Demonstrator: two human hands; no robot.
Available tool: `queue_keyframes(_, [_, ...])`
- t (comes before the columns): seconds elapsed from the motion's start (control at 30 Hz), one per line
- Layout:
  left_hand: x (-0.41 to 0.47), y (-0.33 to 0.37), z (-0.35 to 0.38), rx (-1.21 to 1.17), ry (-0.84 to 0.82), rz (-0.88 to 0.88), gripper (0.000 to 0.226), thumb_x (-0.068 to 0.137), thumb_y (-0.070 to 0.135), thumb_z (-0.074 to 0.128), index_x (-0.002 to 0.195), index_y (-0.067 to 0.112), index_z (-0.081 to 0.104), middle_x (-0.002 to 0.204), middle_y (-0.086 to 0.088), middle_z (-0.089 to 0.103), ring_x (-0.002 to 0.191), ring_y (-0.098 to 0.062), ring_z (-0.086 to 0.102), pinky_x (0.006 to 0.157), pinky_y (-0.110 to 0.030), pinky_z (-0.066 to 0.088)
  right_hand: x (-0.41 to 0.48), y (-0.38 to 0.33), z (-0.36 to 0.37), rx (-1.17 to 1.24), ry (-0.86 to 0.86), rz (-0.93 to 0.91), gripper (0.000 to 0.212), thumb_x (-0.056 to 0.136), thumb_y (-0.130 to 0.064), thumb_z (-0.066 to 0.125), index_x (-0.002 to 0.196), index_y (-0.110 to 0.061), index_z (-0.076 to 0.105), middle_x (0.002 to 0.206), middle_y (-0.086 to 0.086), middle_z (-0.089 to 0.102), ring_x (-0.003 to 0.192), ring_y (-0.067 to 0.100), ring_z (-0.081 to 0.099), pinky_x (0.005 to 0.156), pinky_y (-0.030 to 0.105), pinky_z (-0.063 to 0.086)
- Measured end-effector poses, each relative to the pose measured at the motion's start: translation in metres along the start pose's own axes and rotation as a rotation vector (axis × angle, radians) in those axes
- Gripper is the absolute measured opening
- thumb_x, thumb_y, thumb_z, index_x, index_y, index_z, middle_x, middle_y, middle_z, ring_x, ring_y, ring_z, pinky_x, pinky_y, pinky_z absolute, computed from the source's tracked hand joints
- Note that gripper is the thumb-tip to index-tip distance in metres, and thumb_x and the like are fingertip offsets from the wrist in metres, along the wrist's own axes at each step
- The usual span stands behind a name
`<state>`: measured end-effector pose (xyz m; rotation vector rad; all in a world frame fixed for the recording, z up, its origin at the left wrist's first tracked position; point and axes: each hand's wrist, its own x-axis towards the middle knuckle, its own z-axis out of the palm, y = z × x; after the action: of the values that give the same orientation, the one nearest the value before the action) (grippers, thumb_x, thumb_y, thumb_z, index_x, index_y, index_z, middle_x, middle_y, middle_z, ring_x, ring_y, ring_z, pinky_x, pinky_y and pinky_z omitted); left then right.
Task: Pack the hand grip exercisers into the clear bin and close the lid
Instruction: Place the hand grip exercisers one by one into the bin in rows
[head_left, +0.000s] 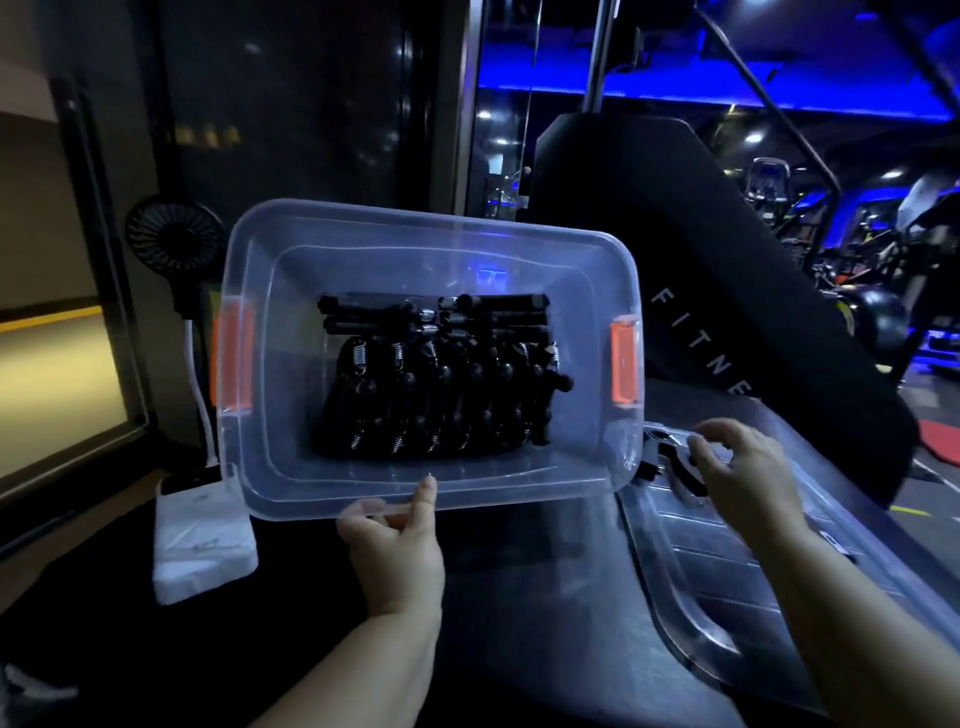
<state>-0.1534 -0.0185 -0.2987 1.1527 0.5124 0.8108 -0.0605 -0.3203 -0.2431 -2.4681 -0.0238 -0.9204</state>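
Observation:
The clear bin (249, 467) with orange latches is tilted up toward me, its inside facing the camera. Several black hand grip exercisers (436, 384) with metal springs lie packed in it. My left hand (395, 545) grips the bin's near rim, thumb and fingers curled over the edge. One more black exerciser (675, 467) lies on the clear lid (727, 561), which rests flat to the right of the bin. My right hand (743, 473) hovers over that exerciser with fingers spread and slightly bent; whether it touches it is unclear.
A white power bank (202, 540) with a white cable lies on the dark surface at left, below a small black fan (174, 236). A black padded gym machine (727, 312) stands behind the bin at right. A dark wall panel is at the back.

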Motion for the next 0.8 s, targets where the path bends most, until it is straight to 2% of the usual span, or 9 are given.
queue_keyframes(0.07, [0.0, -0.001, 0.0, -0.004, -0.009, 0.003, 0.046, 0.081, 0.027, 0.075, 0.101, 0.011, 0.038, 0.074, -0.003, 0.056, 0.065, -0.02, 0.055, 0.065, -0.028, 0.046, -0.006, 0.018, 0.001, -0.194, -0.128, 0.129, 0.037, 0.09, -0.049, 0.053, 0.115, -0.022, 0.063, 0.12, 0.009, 0.064, 0.119, 0.03, 0.05, 0.095, 0.043, 0.041])
queue_keyframes(0.13, [0.0, -0.001, 0.001, -0.011, -0.016, 0.004, 0.046, 0.081, 0.026, 0.075, 0.102, 0.011, 0.037, 0.074, -0.004, 0.056, 0.066, -0.023, 0.055, 0.07, -0.037, 0.049, -0.01, 0.03, 0.002, -0.34, -0.26, 0.274, 0.051, 0.089, -0.062, 0.042, 0.126, -0.029, 0.054, 0.135, 0.005, 0.054, 0.129, 0.026, 0.042, 0.104, 0.05, 0.032])
queue_keyframes(0.2, [0.001, -0.002, 0.0, -0.008, -0.017, 0.011, 0.046, 0.081, 0.027, 0.074, 0.103, 0.012, 0.037, 0.075, -0.004, 0.056, 0.069, -0.025, 0.055, 0.071, -0.039, 0.049, -0.013, 0.036, 0.002, -0.408, -0.346, 0.406, 0.058, 0.087, -0.069, 0.033, 0.131, -0.033, 0.048, 0.143, 0.0, 0.046, 0.133, 0.025, 0.036, 0.105, 0.054, 0.023])
queue_keyframes(0.27, [0.001, -0.003, 0.0, -0.006, -0.018, 0.019, 0.046, 0.082, 0.027, 0.074, 0.104, 0.012, 0.036, 0.076, -0.003, 0.055, 0.07, -0.025, 0.054, 0.071, -0.038, 0.049, -0.015, 0.037, 0.002, -0.434, -0.391, 0.453, 0.061, 0.086, -0.072, 0.03, 0.132, -0.034, 0.046, 0.146, 0.0, 0.041, 0.135, 0.027, 0.033, 0.105, 0.054, 0.021])
queue_keyframes(0.37, [0.0, -0.003, 0.0, -0.005, -0.012, 0.024, 0.047, 0.082, 0.027, 0.074, 0.104, 0.011, 0.036, 0.076, -0.002, 0.054, 0.069, -0.022, 0.054, 0.074, -0.038, 0.049, -0.017, 0.037, 0.001, -0.464, -0.431, 0.455, 0.064, 0.085, -0.071, 0.035, 0.138, -0.035, 0.039, 0.148, 0.002, 0.037, 0.135, 0.029, 0.031, 0.104, 0.05, 0.024])
queue_keyframes(0.47, [0.0, -0.003, 0.0, 0.005, -0.022, 0.02, 0.047, 0.082, 0.03, 0.073, 0.104, 0.012, 0.036, 0.074, 0.0, 0.055, 0.071, -0.022, 0.056, 0.075, -0.037, 0.048, -0.018, 0.037, -0.004, -0.496, -0.44, 0.461, 0.063, 0.082, -0.072, 0.042, 0.136, -0.039, 0.039, 0.144, 0.001, 0.041, 0.129, 0.031, 0.038, 0.099, 0.046, 0.028])
queue_keyframes(0.63, [-0.001, -0.003, -0.001, 0.013, -0.024, 0.022, 0.047, 0.082, 0.031, 0.073, 0.105, 0.012, 0.036, 0.073, 0.0, 0.055, 0.074, -0.025, 0.057, 0.077, -0.035, 0.048, -0.022, 0.042, -0.012, -0.528, -0.465, 0.453, 0.052, 0.083, -0.073, 0.038, 0.129, -0.048, 0.041, 0.139, -0.004, 0.046, 0.122, 0.032, 0.042, 0.085, 0.043, 0.027])
queue_keyframes(0.73, [-0.001, -0.002, -0.001, 0.021, -0.02, 0.027, 0.047, 0.083, 0.031, 0.072, 0.105, 0.012, 0.035, 0.073, 0.001, 0.056, 0.074, -0.024, 0.057, 0.077, -0.036, 0.048, -0.023, 0.043, -0.013, -0.48, -0.475, 0.463, 0.045, 0.084, -0.068, 0.043, 0.127, -0.055, 0.04, 0.142, -0.008, 0.044, 0.122, 0.034, 0.042, 0.094, 0.049, 0.028])
queue_keyframes(0.8, [-0.001, -0.002, -0.001, 0.024, -0.019, 0.028, 0.047, 0.083, 0.03, 0.073, 0.106, 0.012, 0.035, 0.073, 0.001, 0.056, 0.073, -0.024, 0.056, 0.079, -0.037, 0.049, -0.021, 0.044, -0.015, -0.386, -0.46, 0.492, 0.04, 0.082, -0.064, 0.049, 0.119, -0.049, 0.05, 0.133, -0.003, 0.051, 0.114, 0.034, 0.05, 0.099, 0.048, 0.034])
